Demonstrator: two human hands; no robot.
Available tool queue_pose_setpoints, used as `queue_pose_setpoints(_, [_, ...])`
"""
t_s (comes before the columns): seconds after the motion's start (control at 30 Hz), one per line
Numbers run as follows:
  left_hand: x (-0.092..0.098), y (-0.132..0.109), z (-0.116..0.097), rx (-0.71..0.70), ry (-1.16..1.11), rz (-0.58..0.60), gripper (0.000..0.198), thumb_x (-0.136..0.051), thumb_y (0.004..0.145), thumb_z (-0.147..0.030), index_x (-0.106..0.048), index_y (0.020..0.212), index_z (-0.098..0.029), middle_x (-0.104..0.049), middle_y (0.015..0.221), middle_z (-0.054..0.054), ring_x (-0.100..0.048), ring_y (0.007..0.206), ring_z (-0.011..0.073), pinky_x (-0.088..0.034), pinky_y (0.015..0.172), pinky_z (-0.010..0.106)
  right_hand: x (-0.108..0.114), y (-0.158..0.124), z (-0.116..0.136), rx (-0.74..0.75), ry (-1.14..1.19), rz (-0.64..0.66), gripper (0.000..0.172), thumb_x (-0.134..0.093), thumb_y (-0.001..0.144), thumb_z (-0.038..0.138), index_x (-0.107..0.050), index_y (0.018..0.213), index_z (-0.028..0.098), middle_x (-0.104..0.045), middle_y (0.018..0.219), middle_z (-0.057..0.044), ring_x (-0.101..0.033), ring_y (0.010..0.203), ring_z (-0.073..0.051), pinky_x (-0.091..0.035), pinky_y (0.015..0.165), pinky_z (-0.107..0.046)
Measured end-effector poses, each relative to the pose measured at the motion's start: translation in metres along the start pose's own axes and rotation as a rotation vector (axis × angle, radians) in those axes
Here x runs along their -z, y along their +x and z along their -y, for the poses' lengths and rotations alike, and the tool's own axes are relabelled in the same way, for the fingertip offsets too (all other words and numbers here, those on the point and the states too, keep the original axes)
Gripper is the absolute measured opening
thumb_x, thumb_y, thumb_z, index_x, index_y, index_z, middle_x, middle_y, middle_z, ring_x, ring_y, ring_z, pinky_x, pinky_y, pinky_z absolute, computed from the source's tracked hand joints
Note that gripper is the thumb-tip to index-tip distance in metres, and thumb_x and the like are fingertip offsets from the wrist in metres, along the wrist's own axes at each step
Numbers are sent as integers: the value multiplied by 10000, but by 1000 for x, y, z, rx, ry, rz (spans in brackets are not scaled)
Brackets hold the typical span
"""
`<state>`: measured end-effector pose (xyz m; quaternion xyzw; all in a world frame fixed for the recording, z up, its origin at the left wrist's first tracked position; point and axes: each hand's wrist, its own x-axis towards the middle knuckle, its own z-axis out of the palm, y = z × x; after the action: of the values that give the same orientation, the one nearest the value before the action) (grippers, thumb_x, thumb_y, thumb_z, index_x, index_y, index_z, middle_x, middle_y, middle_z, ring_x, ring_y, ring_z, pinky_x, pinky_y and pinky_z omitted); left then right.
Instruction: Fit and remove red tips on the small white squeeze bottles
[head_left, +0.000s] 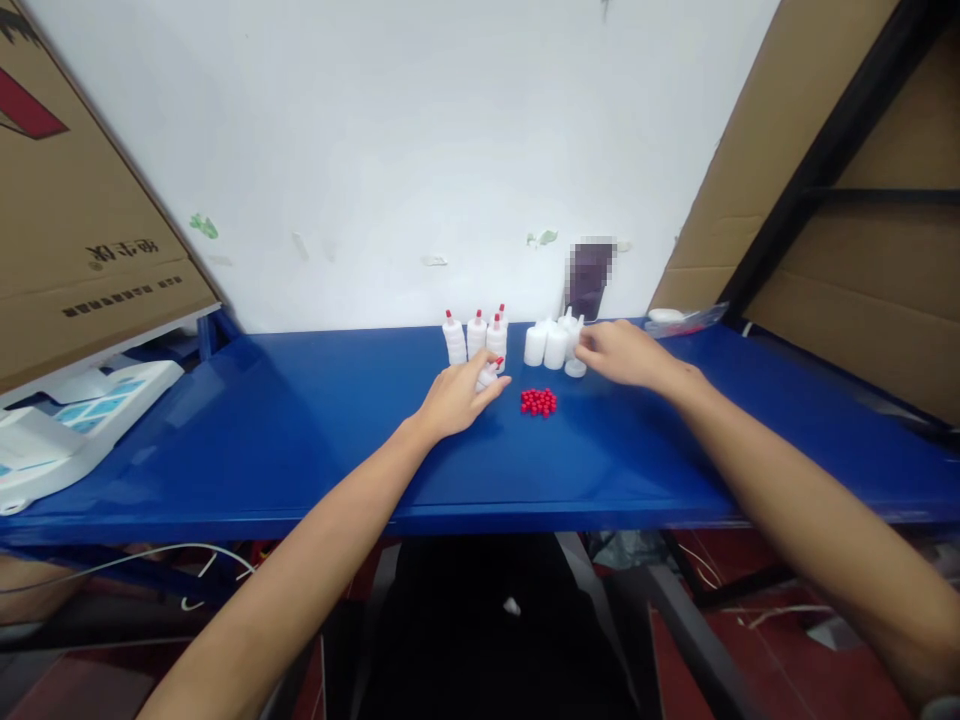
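My left hand (457,398) is closed around a small white bottle with a red cap (489,374), held low over the blue table (300,440). Just behind it stand three capped white bottles (476,336) with red tips. My right hand (621,353) reaches to a group of uncapped white bottles (553,343), its fingers curled at the nearest one (576,362); whether it grips that bottle is hard to tell. A small heap of red caps (538,402) lies on the table between my two hands.
A white weighing scale (71,425) sits at the table's left end under a leaning cardboard box (82,220). Cardboard and a black shelf frame (840,140) stand at the right. A clear plastic bag (686,318) lies at the back right. A white wall backs the table.
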<state>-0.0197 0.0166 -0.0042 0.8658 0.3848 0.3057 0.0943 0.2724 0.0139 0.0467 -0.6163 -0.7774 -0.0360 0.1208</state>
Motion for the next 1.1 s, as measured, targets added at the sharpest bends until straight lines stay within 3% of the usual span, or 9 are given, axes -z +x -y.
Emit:
queue_pose_setpoints(0.17, [2, -2, -10, -33, 116, -20, 371, -518, 1020, -503, -565, 1240, -208, -737, 908, 49, -709, 801, 241, -472, 713, 309, 2, -13, 35, 298, 291, -87, 309, -435, 1023, 402, -634, 914, 193, -654, 745, -36, -556, 662, -175, -346, 657, -306])
queue_pose_setpoints(0.27, [1, -3, -15, -86, 153, 15, 317, -541, 1013, -442, -565, 1225, -207, -743, 947, 50, -711, 808, 233, -466, 693, 295, -4, -20, 60, 450, 442, -44, 312, -460, 1038, 469, -606, 1087, 198, -641, 779, -16, -551, 682, -169, -373, 672, -300])
queue_pose_setpoints(0.43, [1, -3, -16, -196, 172, 55, 216, -507, 1022, -367, -598, 1112, -193, -729, 994, 59, -689, 826, 201, -483, 706, 280, -16, -22, 76, 543, 464, -27, 310, -398, 1060, 425, -510, 870, 208, -591, 811, -33, -506, 695, -162, -364, 674, -313])
queue_pose_setpoints(0.6, [1, -2, -9, -235, 229, 19, 363, -434, 1059, -339, -564, 1384, -244, -697, 1068, 61, -679, 832, 171, -517, 731, 272, -13, -17, 64, 471, 599, -51, 388, -285, 1066, 423, -358, 730, 241, -430, 666, 17, -424, 620, -148, -341, 637, -313])
queue_pose_setpoints(0.67, [1, -2, -6, -215, 196, -21, 397, -451, 1056, -344, -531, 1437, -266, -708, 1133, 62, -698, 889, 179, -539, 773, 284, -8, -15, 53, 434, 566, -26, 372, -284, 1058, 414, -348, 735, 240, -435, 685, 10, -434, 643, -154, -351, 652, -317])
queue_pose_setpoints(0.8, [0, -2, -4, -186, 127, -36, 353, -515, 1028, -361, -586, 1354, -245, -721, 1249, 69, -718, 1004, 213, -559, 846, 317, -1, -11, 33, 313, 228, 205, 212, -396, 998, 340, -471, 842, 218, -563, 788, -34, -500, 708, -181, -343, 669, -328])
queue_pose_setpoints(0.9, [2, -2, -5, -154, 107, -31, 340, -517, 1024, -367, -598, 1325, -231, -738, 1219, 69, -726, 994, 223, -560, 839, 329, 0, -10, 27, 252, 90, 386, 130, -489, 932, 306, -543, 869, 206, -621, 820, -55, -530, 714, -183, -336, 653, -320])
queue_pose_setpoints(1.1, [6, -2, -9, -117, 95, -15, 327, -525, 1009, -350, -608, 1299, -223, -755, 1137, 67, -726, 922, 218, -549, 805, 324, 4, -11, 34, 230, 44, 426, 117, -560, 865, 269, -616, 939, 199, -658, 813, -53, -563, 716, -187, -347, 647, -311])
